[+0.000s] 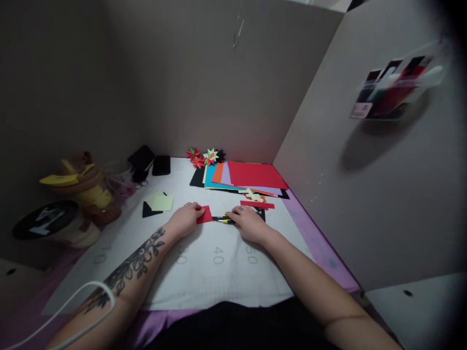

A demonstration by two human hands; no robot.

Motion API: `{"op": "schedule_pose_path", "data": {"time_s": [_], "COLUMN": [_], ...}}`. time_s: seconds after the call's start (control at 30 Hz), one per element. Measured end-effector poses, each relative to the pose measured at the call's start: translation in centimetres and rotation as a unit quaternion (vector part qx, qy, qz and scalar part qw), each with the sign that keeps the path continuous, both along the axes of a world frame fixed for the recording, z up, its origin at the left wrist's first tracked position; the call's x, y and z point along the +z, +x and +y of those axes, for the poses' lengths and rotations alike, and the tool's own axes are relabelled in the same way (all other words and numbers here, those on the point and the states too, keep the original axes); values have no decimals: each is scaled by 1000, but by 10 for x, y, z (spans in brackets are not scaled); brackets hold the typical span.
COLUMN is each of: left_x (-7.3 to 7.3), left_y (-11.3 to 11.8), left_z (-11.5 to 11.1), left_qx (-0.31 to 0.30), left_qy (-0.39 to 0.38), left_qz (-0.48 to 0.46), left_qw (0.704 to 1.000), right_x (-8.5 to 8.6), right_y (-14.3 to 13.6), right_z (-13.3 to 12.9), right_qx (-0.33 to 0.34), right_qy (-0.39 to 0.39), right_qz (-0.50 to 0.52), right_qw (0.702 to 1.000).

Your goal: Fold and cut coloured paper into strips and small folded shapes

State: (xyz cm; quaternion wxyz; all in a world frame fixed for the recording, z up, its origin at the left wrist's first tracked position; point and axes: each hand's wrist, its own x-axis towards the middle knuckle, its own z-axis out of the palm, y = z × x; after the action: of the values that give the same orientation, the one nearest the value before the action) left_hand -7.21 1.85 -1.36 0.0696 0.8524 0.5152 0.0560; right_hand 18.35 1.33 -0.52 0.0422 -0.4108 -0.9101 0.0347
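Observation:
My left hand is closed on a small piece of red paper, its thumb and fingers at the paper's left side. Just right of the paper, a slim black-and-yellow tool that looks like a craft knife lies low over the white gridded sheet, and the fingers of my right hand close over its right end. Part of the tool is hidden under that hand. Behind my right hand are red paper strips and pale green scraps. Light green squares lie over black paper left of my left hand.
Coloured paper sheets are stacked at the back, with folded paper stars beside them. A black phone-like slab, pots and a lidded container stand left. A white cable crosses my left forearm. Walls enclose the back and right.

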Motion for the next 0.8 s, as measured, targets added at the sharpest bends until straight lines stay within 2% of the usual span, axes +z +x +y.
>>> {"op": "schedule_pose_path", "data": {"time_s": [0.27, 0.5, 0.8], "left_x": [5, 9, 5], "left_y": [0, 1, -6], "left_z": [0, -6, 2], "left_qx": [-3, 50, 29], "left_qy": [1, 7, 6], "left_qz": [7, 37, 10], "left_qw": [1000, 998, 1000], "right_x": [-1, -6, -8], "right_y": [6, 12, 7], "right_z": [-1, 12, 19], "right_qx": [-3, -19, 6], "right_qy": [0, -1, 16], "right_qz": [10, 27, 28], "right_qw": [1000, 999, 999]}}
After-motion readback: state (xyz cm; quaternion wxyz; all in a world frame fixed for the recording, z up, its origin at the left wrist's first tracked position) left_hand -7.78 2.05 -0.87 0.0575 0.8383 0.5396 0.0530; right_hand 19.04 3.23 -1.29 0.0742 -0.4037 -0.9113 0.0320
